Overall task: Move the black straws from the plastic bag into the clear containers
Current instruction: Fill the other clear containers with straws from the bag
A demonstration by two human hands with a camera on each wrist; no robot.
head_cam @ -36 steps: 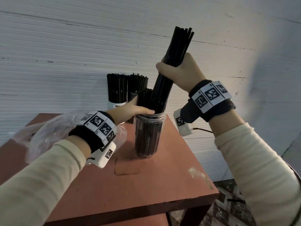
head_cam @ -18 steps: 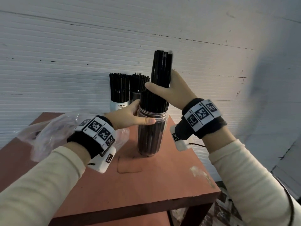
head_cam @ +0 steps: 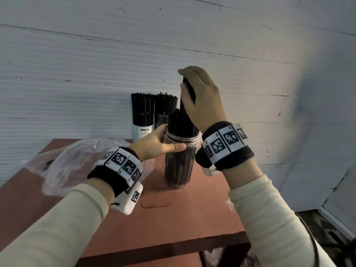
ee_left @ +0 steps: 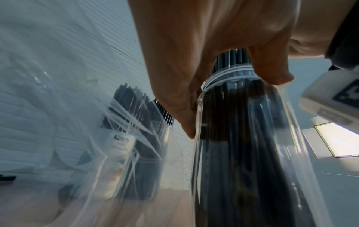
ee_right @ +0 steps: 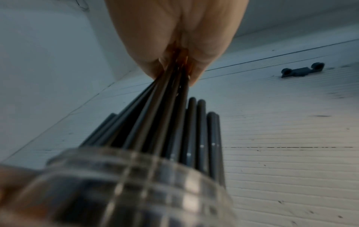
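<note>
Step in hand: loading a bundle of black straws point(head_cam: 185, 112) into the nearest clear container point(head_cam: 180, 160) on the reddish surface point(head_cam: 192, 214); the bundle looks partly seated, with some straws standing higher than the rest.

Right hand point(head_cam: 203, 99): fingers and thumb curled over the top of the tall straws, pinching their upper ends together. In the right wrist view the fingertips point(ee_right: 151, 69) close on the straw tips, and shorter straws stand free just beside them.

Left hand point(head_cam: 158, 143): wrapped round the container's threaded neck, thumb across the front, steadying it upright. The left wrist view shows the thumb point(ee_left: 270, 69) on the rim threads.

Where the straws lie: lower ends inside the container, upper ends directly under the right hand's grip; the container is already dense with straws.

Next move, as I judge it: let the raised straws slide down or press them level, then release. That calls for the left hand holding the container firm, since it is tall and narrow and could tip.

Risk: the packed straws may jam or splay over the rim.

Behind: two more containers of straws point(head_cam: 142, 112) against the white wall, one labelled "DIY".

Plastic bag point(head_cam: 77, 160): crumpled on the surface, left of the left wrist; a few dark straws seem to remain inside, though I cannot tell how many.
</note>
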